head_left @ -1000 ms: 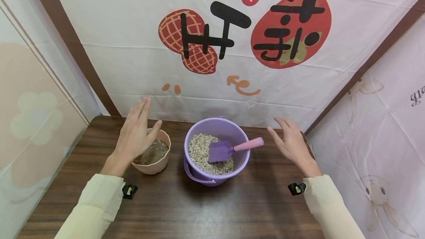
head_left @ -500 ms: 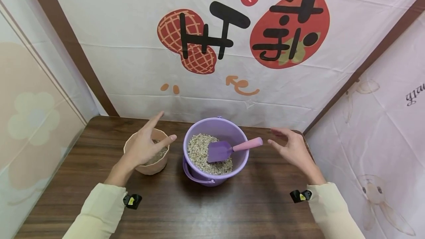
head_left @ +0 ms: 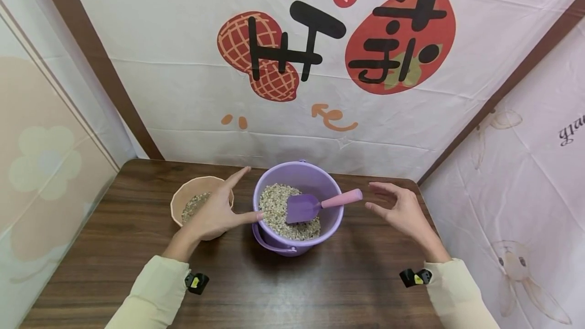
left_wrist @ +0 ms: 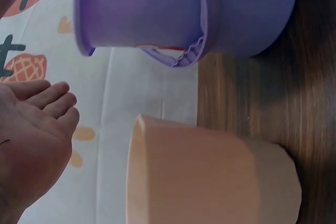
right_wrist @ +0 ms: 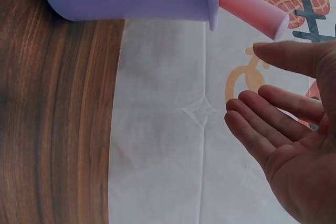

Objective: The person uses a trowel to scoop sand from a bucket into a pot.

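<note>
A purple bucket (head_left: 329,174) stands mid-table, partly filled with pale gravel (head_left: 276,207). Across the gravel lies a toy shovel (head_left: 302,208) with a purple blade; its pink handle (right_wrist: 252,9) pokes out over the rim on the right. My left hand (head_left: 215,215) is over the peach pot (left_wrist: 205,177), thumb and fingers spread, the thumb tip overlapping the bucket's left rim in the head view. It holds nothing. My right hand (head_left: 404,209) hovers beside the handle's end with fingers relaxed and thumb apart, also holding nothing. Part of the pot is hidden behind the left hand.
The dark wooden table (head_left: 292,298) meets a white printed cloth (head_left: 183,90) at its back edge. Printed cloth panels also rise on the left and right. The bucket's carrying handle (head_left: 274,249) hangs down at its front left.
My left hand has moved right and nearer, from the pot's far side toward the bucket. My right hand has lowered slightly, its fingers bending a little more. Bucket, shovel and pot stay put.
</note>
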### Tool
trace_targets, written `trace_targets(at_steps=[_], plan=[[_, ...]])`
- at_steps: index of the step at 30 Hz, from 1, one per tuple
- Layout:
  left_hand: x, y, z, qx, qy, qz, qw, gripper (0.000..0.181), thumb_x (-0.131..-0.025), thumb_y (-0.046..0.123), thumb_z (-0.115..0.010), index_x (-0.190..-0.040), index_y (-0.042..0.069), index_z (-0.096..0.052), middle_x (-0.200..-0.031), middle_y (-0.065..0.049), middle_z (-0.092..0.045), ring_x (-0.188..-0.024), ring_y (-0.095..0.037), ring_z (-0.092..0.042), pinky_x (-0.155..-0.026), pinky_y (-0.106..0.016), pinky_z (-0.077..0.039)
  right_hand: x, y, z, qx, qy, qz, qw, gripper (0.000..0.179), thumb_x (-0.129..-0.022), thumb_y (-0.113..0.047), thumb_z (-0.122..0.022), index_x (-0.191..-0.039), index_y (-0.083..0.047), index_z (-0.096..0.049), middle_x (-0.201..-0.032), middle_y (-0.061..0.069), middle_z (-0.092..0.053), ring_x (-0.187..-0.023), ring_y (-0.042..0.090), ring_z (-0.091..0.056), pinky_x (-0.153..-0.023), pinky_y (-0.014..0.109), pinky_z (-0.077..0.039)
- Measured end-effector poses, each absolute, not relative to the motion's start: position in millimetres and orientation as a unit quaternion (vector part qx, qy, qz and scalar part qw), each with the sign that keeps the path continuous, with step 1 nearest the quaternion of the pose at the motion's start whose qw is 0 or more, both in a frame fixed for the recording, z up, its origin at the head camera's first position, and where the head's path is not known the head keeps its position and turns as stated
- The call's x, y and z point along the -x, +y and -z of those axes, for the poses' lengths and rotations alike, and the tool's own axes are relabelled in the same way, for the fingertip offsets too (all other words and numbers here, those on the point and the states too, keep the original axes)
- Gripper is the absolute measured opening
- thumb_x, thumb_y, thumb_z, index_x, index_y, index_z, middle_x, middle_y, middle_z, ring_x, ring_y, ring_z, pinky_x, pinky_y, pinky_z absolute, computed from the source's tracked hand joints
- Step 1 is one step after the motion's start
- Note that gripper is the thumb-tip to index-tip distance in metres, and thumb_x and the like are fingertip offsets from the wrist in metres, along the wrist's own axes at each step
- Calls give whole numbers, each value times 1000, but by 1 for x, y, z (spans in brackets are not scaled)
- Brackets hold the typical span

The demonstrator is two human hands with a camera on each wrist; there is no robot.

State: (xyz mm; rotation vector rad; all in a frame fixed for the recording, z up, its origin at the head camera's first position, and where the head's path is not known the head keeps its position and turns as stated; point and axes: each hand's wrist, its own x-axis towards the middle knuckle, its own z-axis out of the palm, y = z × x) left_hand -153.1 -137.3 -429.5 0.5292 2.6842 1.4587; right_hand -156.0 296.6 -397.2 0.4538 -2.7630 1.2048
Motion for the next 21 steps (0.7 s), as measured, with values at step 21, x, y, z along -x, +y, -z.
trace_targets(at_steps=[21], plan=[[164,-113,446,-239,832,-495,74,156,-48,41,-103,-163,2,-5,-168,-21,-6,-152,-37,-12,-121,-56,-16,163,284,391,-197,-892,-407,-10,70,-72,-35,-94,-132,-12,-66,-125,3,-70,-114,21,-67,-96,39,-54]])
